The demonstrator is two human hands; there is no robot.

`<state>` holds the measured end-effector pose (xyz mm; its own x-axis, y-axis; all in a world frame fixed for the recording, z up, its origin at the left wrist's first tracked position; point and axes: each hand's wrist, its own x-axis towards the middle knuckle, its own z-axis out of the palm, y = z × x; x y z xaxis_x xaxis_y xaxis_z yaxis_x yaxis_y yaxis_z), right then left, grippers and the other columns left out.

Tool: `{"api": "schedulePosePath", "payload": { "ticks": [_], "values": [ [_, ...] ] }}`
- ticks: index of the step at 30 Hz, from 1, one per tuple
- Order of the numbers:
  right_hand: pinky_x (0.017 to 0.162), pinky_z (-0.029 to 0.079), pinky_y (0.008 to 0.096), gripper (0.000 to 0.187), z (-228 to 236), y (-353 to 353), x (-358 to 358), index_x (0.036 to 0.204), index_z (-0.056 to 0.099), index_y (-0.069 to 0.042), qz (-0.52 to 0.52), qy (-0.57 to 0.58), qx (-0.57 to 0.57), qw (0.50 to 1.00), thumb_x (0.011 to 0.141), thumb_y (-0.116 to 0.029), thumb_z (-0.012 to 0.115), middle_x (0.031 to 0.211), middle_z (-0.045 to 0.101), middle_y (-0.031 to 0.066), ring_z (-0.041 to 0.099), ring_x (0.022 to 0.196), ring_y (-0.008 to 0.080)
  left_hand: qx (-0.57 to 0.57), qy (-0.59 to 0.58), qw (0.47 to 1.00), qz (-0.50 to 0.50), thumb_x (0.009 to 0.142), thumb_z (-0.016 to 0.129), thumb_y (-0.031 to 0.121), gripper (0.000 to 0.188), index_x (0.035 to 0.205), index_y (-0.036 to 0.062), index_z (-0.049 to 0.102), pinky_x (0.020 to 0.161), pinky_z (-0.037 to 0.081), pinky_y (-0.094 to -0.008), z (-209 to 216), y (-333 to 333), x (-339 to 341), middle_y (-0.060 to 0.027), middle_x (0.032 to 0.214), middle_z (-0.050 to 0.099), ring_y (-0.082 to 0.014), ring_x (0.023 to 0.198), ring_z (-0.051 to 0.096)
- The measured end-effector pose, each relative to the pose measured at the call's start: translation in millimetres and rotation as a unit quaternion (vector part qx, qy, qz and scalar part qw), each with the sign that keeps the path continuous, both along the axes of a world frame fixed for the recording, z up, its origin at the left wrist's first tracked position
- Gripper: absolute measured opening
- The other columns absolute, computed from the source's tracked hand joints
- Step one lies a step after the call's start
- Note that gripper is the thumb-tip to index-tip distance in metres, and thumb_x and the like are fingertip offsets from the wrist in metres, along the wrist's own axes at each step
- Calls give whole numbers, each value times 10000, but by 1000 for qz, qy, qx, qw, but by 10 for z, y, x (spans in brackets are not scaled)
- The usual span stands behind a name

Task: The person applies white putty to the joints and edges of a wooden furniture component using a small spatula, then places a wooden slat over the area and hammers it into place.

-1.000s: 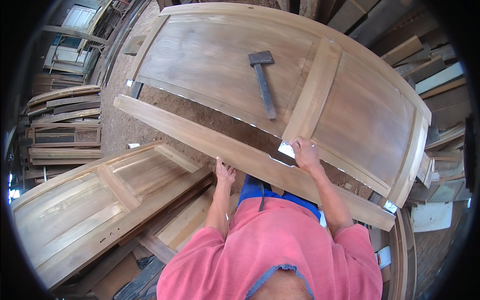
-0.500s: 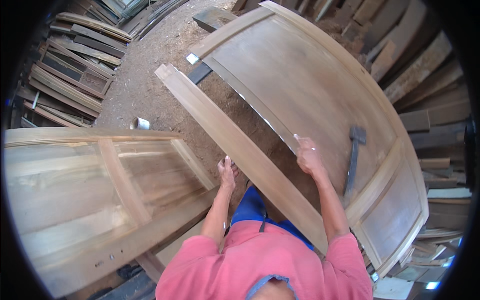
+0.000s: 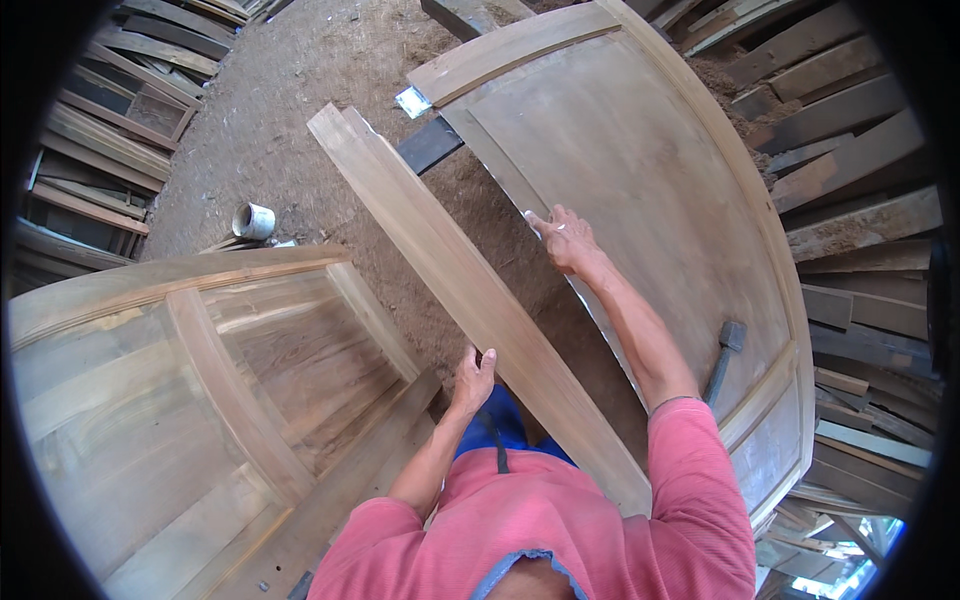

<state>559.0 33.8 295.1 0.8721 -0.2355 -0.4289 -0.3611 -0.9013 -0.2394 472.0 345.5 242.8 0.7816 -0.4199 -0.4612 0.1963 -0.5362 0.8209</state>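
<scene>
A long wooden plank (image 3: 430, 240) lies slanting in front of me, apart from the large panelled door (image 3: 640, 150) on its right. My left hand (image 3: 474, 380) is at the plank's left edge, thumb up against it and fingers curled, partly hidden. White paste, like glue, shows on the right hand's fingers and in a line along the door's left edge. My right hand (image 3: 568, 242) rests its outstretched index finger on that edge, holding nothing. A hammer (image 3: 731, 338) lies on the door beside my right forearm, which hides part of its handle.
A second panelled door (image 3: 190, 390) lies at the left. A white pot (image 3: 254, 221) stands on the dirt floor beyond it. Under the plank and the door runs a dark bar (image 3: 430, 146). Stacked boards (image 3: 870, 260) line the right side, with more timber (image 3: 110, 140) at far left.
My right hand has slid away from me along the door's edge, its arm stretching farther. My left thumb now meets the plank's edge. The whole view has shifted.
</scene>
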Motion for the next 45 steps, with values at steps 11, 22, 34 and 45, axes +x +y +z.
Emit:
{"api": "schedulePosePath", "payload": {
  "ticks": [11,22,34,45],
  "values": [
    [864,510,400,367,-51,-30,-661,1102,712,-81,-37,-124,178,976,832,30,488,1170,597,144,594,1054,315,18,19,999,-44,976,537,380,481,1215,-36,569,906,493,-440,70,47,129,-258,1116,667,-387,1060,646],
    [754,497,241,527,274,411,-2845,1330,575,-43,-521,-246,683,448,813,57,562,1058,595,17,569,851,87,-44,52,997,-21,1031,494,309,318,1142,20,564,640,493,-308,-359,135,58,-63,934,636,-128,751,582],
    [563,480,307,683,-298,1489,-5340,1523,332,-85,-780,-156,262,546,875,-22,538,650,578,33,558,560,129,34,206,978,27,1035,450,428,404,1358,191,403,780,455,-443,-43,-16,105,-49,1214,505,-249,981,561],
    [737,514,397,715,-634,1339,-5564,1545,267,-108,-804,-62,144,574,876,-141,516,791,669,176,673,728,272,57,214,975,36,1023,448,458,456,1364,162,387,811,439,-470,32,-69,116,-75,1257,469,-298,1049,525]
  ]
}}
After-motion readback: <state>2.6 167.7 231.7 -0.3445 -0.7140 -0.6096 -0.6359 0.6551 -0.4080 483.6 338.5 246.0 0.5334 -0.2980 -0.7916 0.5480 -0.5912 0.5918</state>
